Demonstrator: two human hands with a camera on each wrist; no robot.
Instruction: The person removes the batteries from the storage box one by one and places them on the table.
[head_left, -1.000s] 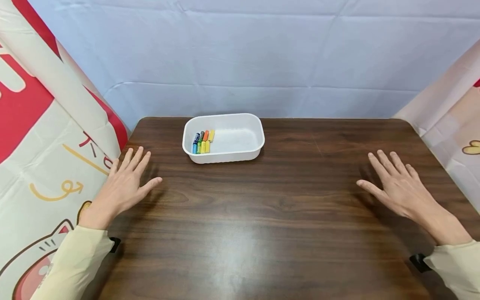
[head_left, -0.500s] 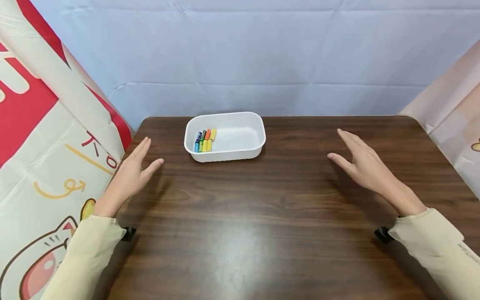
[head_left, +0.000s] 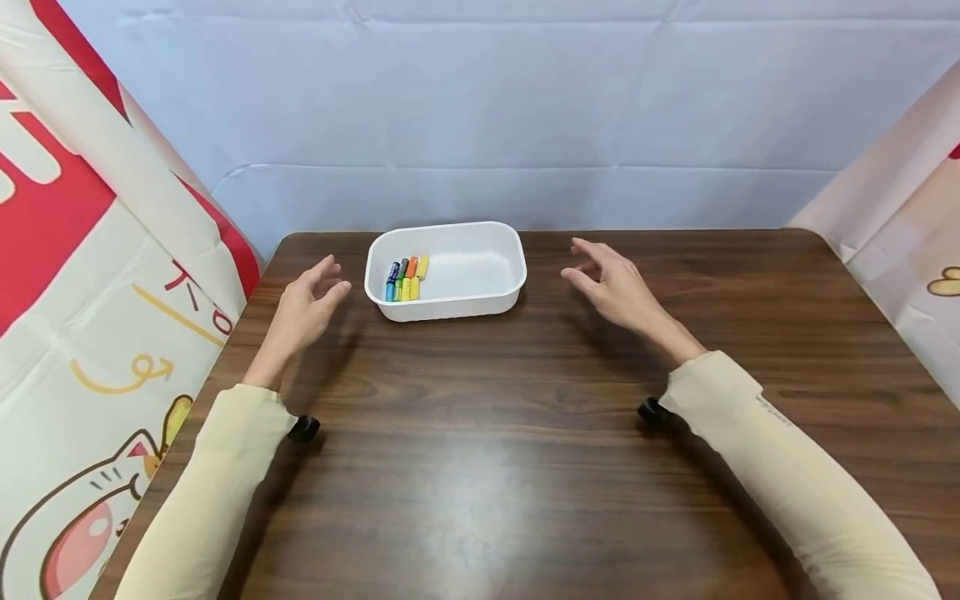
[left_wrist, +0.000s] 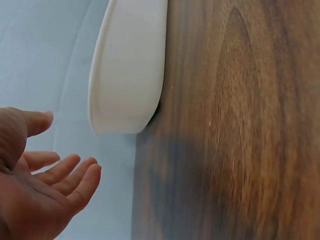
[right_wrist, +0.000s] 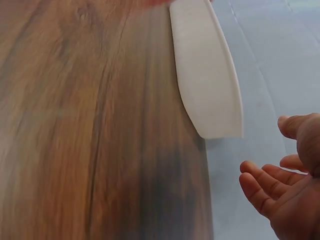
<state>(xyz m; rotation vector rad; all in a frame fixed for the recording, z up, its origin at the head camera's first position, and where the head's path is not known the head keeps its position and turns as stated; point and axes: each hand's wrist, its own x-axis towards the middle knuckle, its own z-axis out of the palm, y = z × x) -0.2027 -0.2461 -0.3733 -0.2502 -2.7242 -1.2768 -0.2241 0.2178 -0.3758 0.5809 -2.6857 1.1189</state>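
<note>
closest to me in the head view, the pale left sleeve [head_left: 213, 492] slants up and to the right, while the pale right sleeve [head_left: 787, 467] slants up and to the left, so i see both forearms angling inward over the brown wood-grain table [head_left: 480, 400]. a black piece sits under each cuff, on the inner side.

farther along, i read the left hand [head_left: 300, 310] as bent over at the knuckles, its fingers loosely curved and relaxed, the thumb spread from them. it hangs near the left end of the white tray [head_left: 472, 277], with a gap between. the right hand [head_left: 621, 290] mirrors it near the tray's right end, also apart: fingers softly bent, thumb separate, tips toward the tray. on my wrist feeds, both palms turn inward.

the tray stands by the table's far edge, left of centre. its mouth faces up, and its long axis runs left to right, the right end angled slightly away from me. small coloured cylinders [head_left: 407, 285] lie in its left part in two rows; the front row of blue, green and yellow points away from me, and the rear row leans a little right.

behind, i see a pale blue cloth [head_left: 480, 108], creased across, with a printed cloth [head_left: 45, 250] at left.
</note>
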